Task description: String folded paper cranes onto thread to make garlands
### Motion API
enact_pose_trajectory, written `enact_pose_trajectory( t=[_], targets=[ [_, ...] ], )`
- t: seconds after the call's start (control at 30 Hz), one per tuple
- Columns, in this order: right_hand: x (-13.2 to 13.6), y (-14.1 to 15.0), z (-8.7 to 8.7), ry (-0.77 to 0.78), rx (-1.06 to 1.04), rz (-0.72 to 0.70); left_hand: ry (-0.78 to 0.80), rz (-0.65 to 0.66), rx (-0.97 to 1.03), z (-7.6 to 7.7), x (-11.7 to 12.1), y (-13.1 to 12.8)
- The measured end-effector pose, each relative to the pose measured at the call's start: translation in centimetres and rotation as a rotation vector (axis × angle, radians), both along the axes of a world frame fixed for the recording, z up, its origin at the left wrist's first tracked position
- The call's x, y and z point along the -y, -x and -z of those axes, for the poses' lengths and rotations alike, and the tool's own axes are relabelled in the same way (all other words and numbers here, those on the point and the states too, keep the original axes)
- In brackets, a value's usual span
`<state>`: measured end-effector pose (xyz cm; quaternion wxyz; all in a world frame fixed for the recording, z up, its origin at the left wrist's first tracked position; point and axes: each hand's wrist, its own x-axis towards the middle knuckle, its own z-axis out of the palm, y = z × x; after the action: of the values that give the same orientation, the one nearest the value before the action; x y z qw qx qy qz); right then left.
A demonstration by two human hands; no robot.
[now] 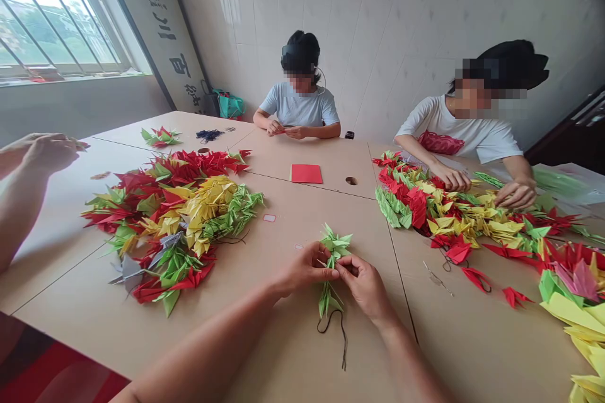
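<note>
A short string of green folded paper cranes (336,243) runs between my two hands above the table. My left hand (309,267) is closed on it from the left, thumb and fingers pinching near its middle. From the right, my right hand (362,280) pinches the same string, its thumb and forefinger close to the left thumb. More green folded paper (327,303) hangs below my fingers. A dark thread (343,337) trails from its lower end in a loop onto the tabletop. The exact spot gripped is partly hidden by my fingers.
A large heap of red, yellow and green cranes (189,201) lies left. Another long pile (454,208) spreads right, near a co-worker's hands (515,192). Red paper squares (306,174) lie ahead by a table hole (351,181). A needle-like wire (437,278) lies right. Another person's hands (51,151) are far left.
</note>
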<state>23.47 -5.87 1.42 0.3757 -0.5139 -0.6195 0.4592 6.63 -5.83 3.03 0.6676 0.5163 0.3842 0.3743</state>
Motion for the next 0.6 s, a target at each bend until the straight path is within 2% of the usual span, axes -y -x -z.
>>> enact_pose_trajectory(
  t=[0.17, 0.33, 0.47, 0.6],
  targets=[
    [0.07, -0.11, -0.54, -0.016, -0.016, 0.015, 0.019, -0.018, -0.057, -0.46, -0.03, 0.11],
    [0.14, -0.27, -0.76, 0.052, -0.130, 0.001, 0.135, 0.035, 0.039, -0.82, -0.17, 0.30],
    [0.04, -0.37, -0.52, 0.100, -0.166, 0.020, 0.201, 0.020, 0.025, -0.72, -0.23, 0.22],
    [-0.05, -0.35, -0.44, 0.126, -0.168, 0.027, 0.194, -0.014, 0.049, -0.41, -0.27, 0.02]
  ],
)
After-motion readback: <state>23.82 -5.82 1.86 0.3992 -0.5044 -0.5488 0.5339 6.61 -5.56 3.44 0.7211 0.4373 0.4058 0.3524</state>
